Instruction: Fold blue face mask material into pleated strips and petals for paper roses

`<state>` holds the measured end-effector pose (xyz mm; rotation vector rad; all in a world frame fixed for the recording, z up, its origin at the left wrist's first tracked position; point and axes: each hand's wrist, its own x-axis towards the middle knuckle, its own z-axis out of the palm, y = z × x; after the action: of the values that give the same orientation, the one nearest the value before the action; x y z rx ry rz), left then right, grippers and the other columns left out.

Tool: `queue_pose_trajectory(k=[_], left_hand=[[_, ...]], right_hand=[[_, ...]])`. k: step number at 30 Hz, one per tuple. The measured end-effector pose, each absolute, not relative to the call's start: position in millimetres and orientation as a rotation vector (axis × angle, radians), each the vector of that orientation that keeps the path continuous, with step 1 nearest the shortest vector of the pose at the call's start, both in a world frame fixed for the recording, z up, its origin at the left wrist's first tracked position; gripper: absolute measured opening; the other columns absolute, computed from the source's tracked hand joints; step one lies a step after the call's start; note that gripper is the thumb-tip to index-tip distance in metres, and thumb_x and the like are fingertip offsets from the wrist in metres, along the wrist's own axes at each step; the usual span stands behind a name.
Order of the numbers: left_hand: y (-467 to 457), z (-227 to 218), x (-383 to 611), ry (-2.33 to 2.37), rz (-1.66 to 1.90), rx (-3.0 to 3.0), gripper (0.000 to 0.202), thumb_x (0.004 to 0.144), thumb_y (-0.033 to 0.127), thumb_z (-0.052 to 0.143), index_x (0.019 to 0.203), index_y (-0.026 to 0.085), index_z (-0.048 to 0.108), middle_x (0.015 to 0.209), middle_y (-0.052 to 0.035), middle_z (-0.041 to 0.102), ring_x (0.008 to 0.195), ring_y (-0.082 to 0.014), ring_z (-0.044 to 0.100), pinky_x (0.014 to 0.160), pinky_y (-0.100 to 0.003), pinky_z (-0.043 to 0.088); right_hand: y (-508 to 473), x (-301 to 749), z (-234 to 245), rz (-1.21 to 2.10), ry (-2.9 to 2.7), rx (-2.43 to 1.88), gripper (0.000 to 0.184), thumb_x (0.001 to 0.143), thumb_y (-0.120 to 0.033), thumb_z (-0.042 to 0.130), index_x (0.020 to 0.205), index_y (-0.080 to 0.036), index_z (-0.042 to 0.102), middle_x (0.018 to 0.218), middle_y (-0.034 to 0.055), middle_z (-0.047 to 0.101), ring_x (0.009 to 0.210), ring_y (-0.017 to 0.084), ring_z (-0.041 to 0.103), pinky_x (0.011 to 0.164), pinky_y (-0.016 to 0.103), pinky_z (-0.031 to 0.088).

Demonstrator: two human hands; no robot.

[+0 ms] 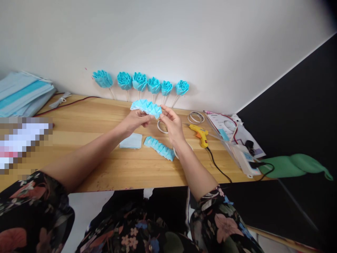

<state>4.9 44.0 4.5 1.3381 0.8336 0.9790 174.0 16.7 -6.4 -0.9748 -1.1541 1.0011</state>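
Note:
Both hands hold up a strip of folded light-blue petals (146, 106) above the wooden table (86, 154). My left hand (135, 121) pinches the strip from below near its middle. My right hand (172, 124) pinches its right end with thumb and fingers. Under the hands lie a second folded blue strip (159, 148) and a flat pale-blue square (131, 141). A roll of white tape (161, 127) lies just behind my right hand.
Several finished blue flowers on sticks (139, 82) lean against the white wall. A yellow glue gun (200, 134) with a black cord, a white power strip (244, 160), wire rings (196, 117) and papers sit at right. A stack of blue masks (22, 95) lies far left.

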Motion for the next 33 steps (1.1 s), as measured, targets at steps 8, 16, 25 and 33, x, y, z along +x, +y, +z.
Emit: queue_pose_trajectory(k=[8, 16, 25, 33], left_hand=[[47.1, 1.9, 5.4, 0.836, 1.005, 1.339, 0.016, 0.069, 0.027, 0.074, 0.069, 0.014, 0.065, 0.060, 0.0007, 0.059, 0.054, -0.0092, 0.051, 0.058, -0.026, 0.043], [42.8, 5.9, 4.7, 0.907, 0.985, 1.449, 0.015, 0.070, 0.025, 0.073, 0.065, 0.015, 0.063, 0.059, 0.0009, 0.059, 0.055, -0.0102, 0.052, 0.059, -0.026, 0.044], [41.3, 1.4, 7.8, 0.861, 0.933, 1.554, 0.014, 0.072, 0.027, 0.074, 0.076, 0.015, 0.068, 0.066, 0.0006, 0.062, 0.060, -0.0109, 0.052, 0.060, -0.026, 0.042], [41.0, 6.4, 3.1, 0.844, 1.087, 1.429, 0.025, 0.077, 0.034, 0.069, 0.063, 0.016, 0.059, 0.063, 0.0002, 0.057, 0.060, -0.0105, 0.051, 0.064, -0.027, 0.044]], right_hand=[[17.9, 173.9, -10.6, 0.973, -1.238, -1.007, 0.043, 0.078, -0.043, 0.073, 0.117, -0.026, 0.068, 0.104, 0.0032, 0.075, 0.100, 0.020, 0.067, 0.091, 0.035, 0.054], [16.0, 175.6, -5.0, 1.014, -1.187, -1.028, 0.043, 0.082, -0.047, 0.067, 0.120, -0.025, 0.069, 0.109, 0.0041, 0.073, 0.103, 0.020, 0.066, 0.092, 0.037, 0.053], [16.7, 174.2, -6.5, 0.992, -1.279, -1.047, 0.048, 0.077, -0.045, 0.074, 0.121, -0.027, 0.069, 0.112, 0.0035, 0.075, 0.103, 0.022, 0.066, 0.089, 0.037, 0.056], [17.7, 176.2, -6.7, 0.959, -1.267, -1.056, 0.045, 0.080, -0.047, 0.071, 0.119, -0.026, 0.070, 0.119, 0.0040, 0.073, 0.114, 0.024, 0.064, 0.095, 0.039, 0.055]])
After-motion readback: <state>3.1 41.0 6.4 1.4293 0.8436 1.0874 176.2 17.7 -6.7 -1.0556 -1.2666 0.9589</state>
